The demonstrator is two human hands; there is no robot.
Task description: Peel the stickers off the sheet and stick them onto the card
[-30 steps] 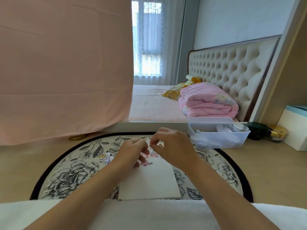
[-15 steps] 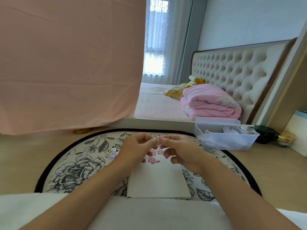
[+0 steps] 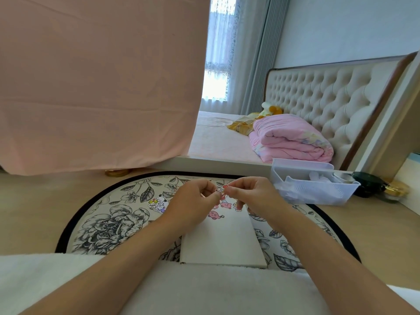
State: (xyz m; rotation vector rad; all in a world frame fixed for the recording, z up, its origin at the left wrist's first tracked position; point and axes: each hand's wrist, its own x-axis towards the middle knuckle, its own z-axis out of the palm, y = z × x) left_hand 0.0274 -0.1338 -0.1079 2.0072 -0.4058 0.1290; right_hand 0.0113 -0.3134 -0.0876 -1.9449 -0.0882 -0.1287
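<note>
The left hand (image 3: 193,201) and right hand (image 3: 252,196) meet fingertip to fingertip, both pinching one little sticker (image 3: 221,191) just above the far end of the card (image 3: 222,244). Some pink stickers (image 3: 214,215) sit on the card right under them, and a cartoon sticker (image 3: 159,203) lies just left of the left hand.
</note>
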